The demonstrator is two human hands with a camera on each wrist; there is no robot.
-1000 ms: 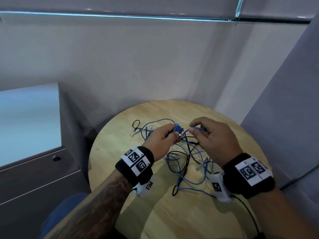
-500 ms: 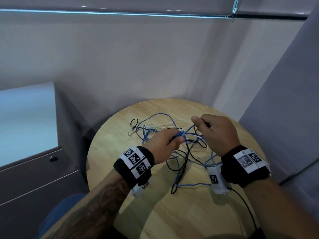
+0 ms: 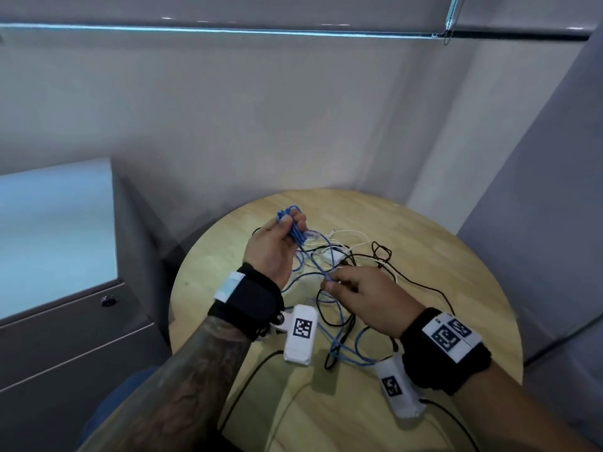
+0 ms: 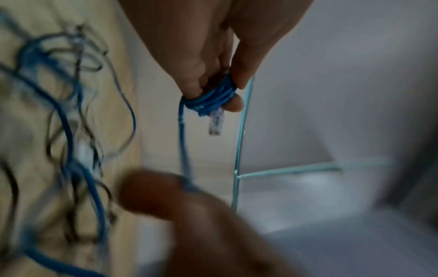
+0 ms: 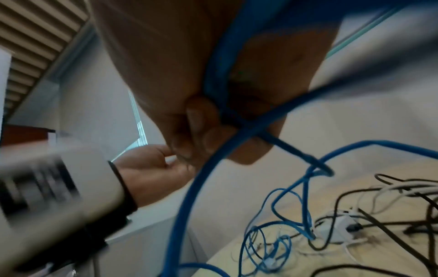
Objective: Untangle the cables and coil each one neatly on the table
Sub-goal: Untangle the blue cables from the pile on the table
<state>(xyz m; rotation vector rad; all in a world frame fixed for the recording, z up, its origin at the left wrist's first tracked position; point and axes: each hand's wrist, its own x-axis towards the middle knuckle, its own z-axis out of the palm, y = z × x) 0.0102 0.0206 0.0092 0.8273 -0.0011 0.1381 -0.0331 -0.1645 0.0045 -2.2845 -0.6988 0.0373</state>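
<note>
Pinching several wound loops of the blue network cable point(image 3: 295, 231) between thumb and fingers, the left hand point(image 3: 272, 249) is raised over the far left of the round wooden surface point(image 3: 456, 288), the cable's clear plug point(image 4: 216, 122) sticking out below the grip. One strand runs from that bundle down to the right hand point(image 3: 365, 298), whose fingertips nip it in a narrow grip. Beyond the hands the remaining blue cable lies tangled with a black cable point(image 3: 421, 285) and a white cable point(image 3: 350, 234) on the surface.
</note>
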